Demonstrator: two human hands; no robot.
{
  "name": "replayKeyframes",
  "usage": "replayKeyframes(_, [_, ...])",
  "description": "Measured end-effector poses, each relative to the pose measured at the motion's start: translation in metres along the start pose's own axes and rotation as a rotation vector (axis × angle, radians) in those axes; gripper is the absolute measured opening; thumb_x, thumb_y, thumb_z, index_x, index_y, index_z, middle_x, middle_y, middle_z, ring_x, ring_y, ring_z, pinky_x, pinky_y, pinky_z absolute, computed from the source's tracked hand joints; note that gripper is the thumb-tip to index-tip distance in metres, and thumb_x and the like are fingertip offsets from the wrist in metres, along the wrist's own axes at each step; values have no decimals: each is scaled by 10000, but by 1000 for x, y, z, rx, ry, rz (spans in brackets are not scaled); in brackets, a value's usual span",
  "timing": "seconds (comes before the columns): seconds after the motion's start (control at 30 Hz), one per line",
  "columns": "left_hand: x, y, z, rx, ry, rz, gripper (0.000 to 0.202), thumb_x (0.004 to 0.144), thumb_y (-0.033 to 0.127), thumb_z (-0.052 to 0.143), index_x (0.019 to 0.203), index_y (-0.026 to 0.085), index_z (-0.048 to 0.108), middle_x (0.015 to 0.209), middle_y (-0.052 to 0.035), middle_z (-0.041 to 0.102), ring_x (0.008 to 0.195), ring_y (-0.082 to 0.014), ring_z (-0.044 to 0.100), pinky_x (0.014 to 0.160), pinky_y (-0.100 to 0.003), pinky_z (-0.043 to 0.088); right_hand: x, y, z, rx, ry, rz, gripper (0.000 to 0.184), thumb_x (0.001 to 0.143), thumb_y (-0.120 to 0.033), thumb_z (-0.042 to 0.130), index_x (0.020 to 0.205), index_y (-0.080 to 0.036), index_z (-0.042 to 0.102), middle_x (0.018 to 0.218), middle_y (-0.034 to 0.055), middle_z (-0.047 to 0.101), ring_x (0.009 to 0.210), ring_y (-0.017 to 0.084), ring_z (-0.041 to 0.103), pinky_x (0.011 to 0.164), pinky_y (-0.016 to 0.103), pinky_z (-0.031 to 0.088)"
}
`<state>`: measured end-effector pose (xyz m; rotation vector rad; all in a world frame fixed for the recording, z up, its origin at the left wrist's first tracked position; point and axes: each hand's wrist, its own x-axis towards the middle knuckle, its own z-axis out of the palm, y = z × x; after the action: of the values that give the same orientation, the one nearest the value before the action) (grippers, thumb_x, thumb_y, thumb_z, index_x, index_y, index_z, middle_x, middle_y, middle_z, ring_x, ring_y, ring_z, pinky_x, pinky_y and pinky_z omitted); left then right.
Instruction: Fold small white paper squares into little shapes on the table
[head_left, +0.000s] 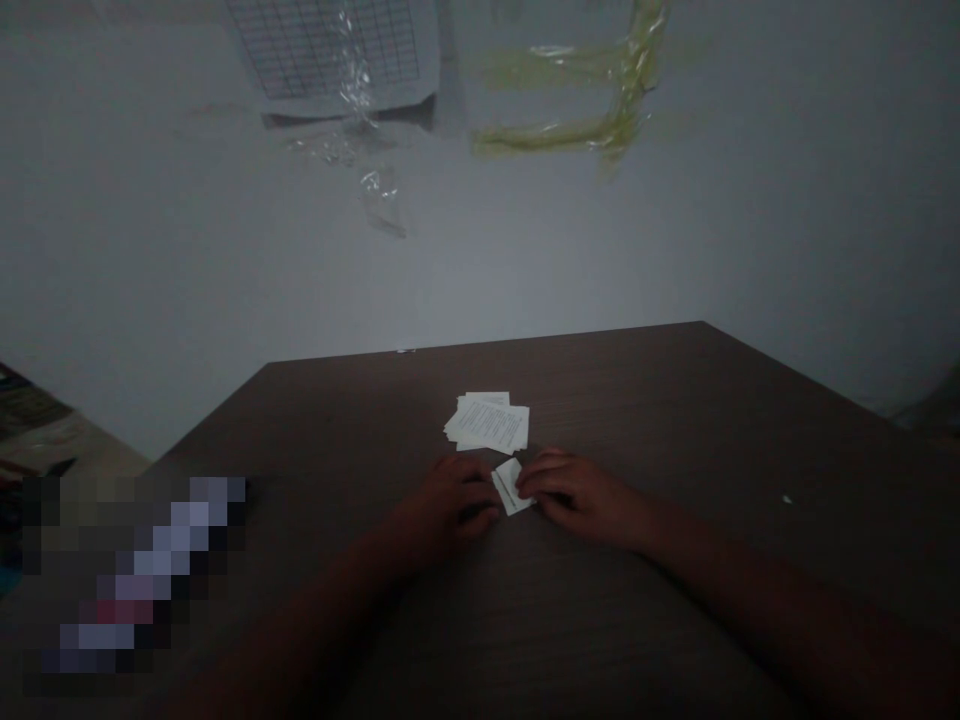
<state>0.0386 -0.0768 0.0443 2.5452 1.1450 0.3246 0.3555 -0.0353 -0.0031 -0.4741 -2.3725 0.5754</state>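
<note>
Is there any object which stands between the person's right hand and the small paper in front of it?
Nothing visible: the right hand overlaps the right edge of the small paper. The pile of printed papers lies beyond, outside that path.

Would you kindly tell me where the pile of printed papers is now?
In the head view, the pile of printed papers lies near the picture's middle on the table, beyond the small paper between the left hand and right hand.

Dk. brown wood-grain table (pixel 637 400): messy stack of printed white slips (pixel 487 425) approx. ctr., sm. white paper (pixel 512 492) just in front, tiny white scrap (pixel 787 499) well off to R.
</note>
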Motion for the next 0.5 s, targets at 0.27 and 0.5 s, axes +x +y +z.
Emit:
replayKeyframes(0.27, [-4,-8,1,-17,29,5,270,1162,142,765,1318,260,951,1585,-118,944,1575,-353,837,1495,-543,560,-1,-5,1,-19,-42,16,397,1136,-45,739,1427,-259,905,1343,126,968,1319,325,898,1202,543,744])
replayKeyframes(0.5, [-2,-10,-4,-18,-19,9,402,1113,81,780,1431,255,955,1611,-126,944,1549,-358,857,1494,-576,577,0,-6,4,-1,-61,1,400,1146,-42,716,1445,-231,903,1335,136,970,1305,322,888,1179,527,746])
